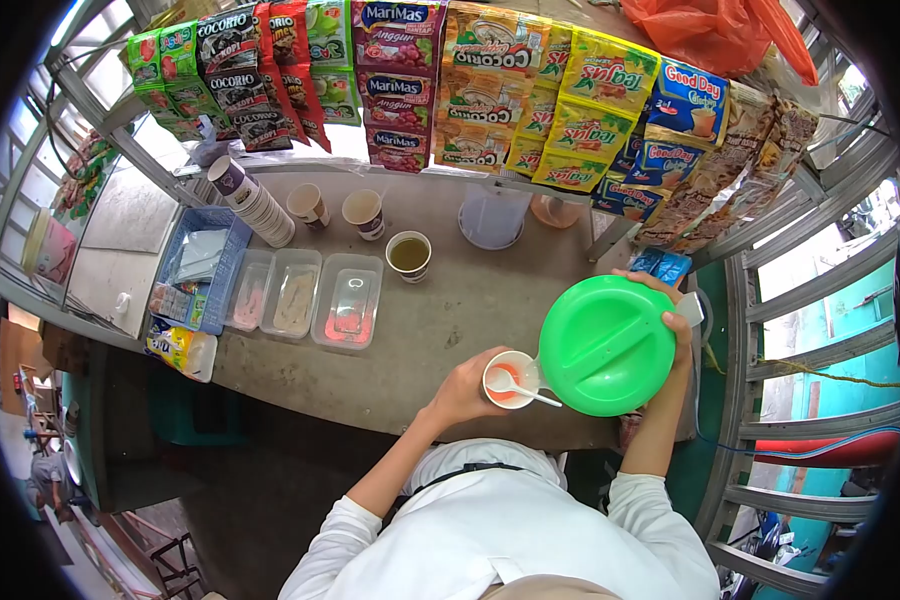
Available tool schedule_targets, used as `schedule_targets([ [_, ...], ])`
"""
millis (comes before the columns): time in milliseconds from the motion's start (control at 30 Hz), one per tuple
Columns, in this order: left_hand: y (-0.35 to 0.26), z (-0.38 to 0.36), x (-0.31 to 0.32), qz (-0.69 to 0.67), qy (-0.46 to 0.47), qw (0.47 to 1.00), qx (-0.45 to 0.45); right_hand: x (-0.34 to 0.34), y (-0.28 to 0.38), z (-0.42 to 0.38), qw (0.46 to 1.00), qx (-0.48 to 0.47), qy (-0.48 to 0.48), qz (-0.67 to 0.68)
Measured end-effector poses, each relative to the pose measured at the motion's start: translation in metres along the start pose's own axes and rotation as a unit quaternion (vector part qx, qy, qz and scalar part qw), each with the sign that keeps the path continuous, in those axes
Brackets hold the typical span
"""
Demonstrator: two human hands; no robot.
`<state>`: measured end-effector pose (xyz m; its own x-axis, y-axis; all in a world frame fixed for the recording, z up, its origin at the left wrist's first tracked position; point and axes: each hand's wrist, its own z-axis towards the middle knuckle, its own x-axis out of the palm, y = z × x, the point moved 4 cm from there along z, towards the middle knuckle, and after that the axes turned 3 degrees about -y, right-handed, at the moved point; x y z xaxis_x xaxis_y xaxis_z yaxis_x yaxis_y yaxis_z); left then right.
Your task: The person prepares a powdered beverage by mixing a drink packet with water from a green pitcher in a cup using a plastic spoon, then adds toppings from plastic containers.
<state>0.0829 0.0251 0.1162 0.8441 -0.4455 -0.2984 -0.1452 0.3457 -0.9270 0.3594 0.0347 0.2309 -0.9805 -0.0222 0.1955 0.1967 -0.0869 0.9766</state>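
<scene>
My left hand (463,392) is wrapped around a paper cup (493,378) near the table's front edge. Inside the cup is something orange-red, and a white plastic spoon (535,394) leans over its rim. A pitcher with a round green lid (610,345) is gripped by my right hand (675,312) at its right side. The pitcher's spout meets the cup's rim in this view, and the lid hides most of its body. Farther back stands another paper cup (409,256) with yellow-green liquid in it.
Two paper cups (308,204) and a tall cup stack (255,205) stand at the back left. Clear plastic boxes (346,285) and a blue basket (232,262) line the table's left side. Drink sachets (398,85) hang along the top. A clear container (491,218) sits behind.
</scene>
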Motion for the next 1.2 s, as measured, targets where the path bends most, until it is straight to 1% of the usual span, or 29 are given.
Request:
schedule_targets([
  [233,-0.0003,0.0002,0.0008,0.010,0.007,1.000,-0.005,0.0013,0.0004,-0.0012,1.000,0.000,-0.001,0.003],
  [433,0.0006,0.0003,0.0012,0.011,0.003,1.000,0.011,-0.0005,-0.0008,-0.0018,1.000,-0.001,-0.009,0.002],
  [633,0.0002,-0.0002,0.0021,0.002,-0.002,1.000,-0.001,-0.0035,-0.0013,-0.0016,1.000,-0.010,-0.004,0.013],
  [833,-0.0016,0.0010,0.0021,0.005,-0.010,1.000,0.018,-0.0040,-0.0018,-0.0022,1.000,-0.012,-0.005,0.011],
  [1000,-0.0024,0.0017,0.0029,0.000,-0.003,1.000,0.010,-0.0008,0.0007,-0.0016,1.000,-0.008,0.002,0.007],
  [1200,-0.0057,0.0015,0.0022,-0.005,-0.004,1.000,0.003,0.0033,0.0009,-0.0032,1.000,0.002,-0.015,0.013],
])
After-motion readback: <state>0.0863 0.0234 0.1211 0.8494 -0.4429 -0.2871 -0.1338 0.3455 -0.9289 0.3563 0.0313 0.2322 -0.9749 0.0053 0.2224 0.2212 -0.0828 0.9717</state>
